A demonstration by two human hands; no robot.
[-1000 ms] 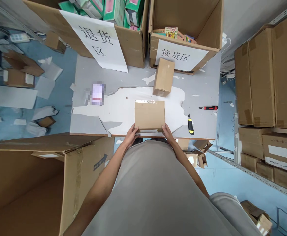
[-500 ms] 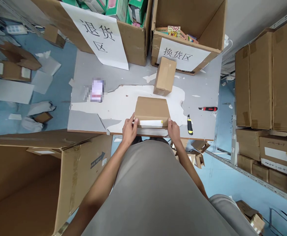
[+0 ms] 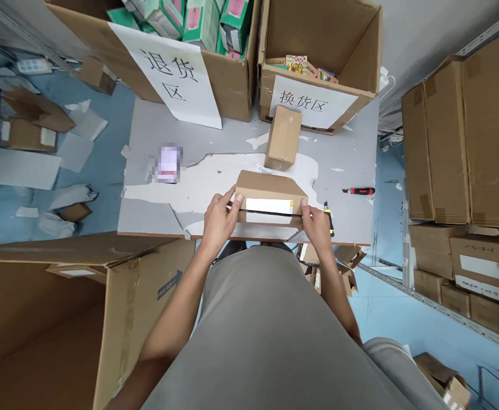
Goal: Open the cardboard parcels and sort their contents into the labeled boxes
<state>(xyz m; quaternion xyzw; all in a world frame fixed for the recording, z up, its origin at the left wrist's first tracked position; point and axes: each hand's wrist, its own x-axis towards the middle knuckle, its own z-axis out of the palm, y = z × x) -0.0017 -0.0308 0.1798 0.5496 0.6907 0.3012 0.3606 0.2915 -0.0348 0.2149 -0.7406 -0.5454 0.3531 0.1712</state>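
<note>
Between my hands, near the table's front edge, is a brown cardboard box (image 3: pixel 270 185) with a white label on its side facing me and a dark gap running across that side. My left hand (image 3: pixel 222 219) grips its left end, thumb at the label side. My right hand (image 3: pixel 316 225) grips its right end, thumb on the near corner. The box is tilted so its labelled side shows. A smaller brown carton (image 3: pixel 283 138) stands just behind it. Partly hidden by my right hand is a yellow and black box cutter (image 3: pixel 328 219).
A red and black box cutter (image 3: pixel 359 191) lies at right. Large open boxes with white signs stand at the back, one with green cartons (image 3: pixel 201 25), one with small colourful packs (image 3: pixel 296 64). A big open box (image 3: pixel 133 307) is at lower left; stacked boxes (image 3: pixel 490 131) line the right.
The box has been lifted and tipped, so more of its labelled side and a dark gap show. Both hands have moved with it, slightly farther apart. The view has shifted a little.
</note>
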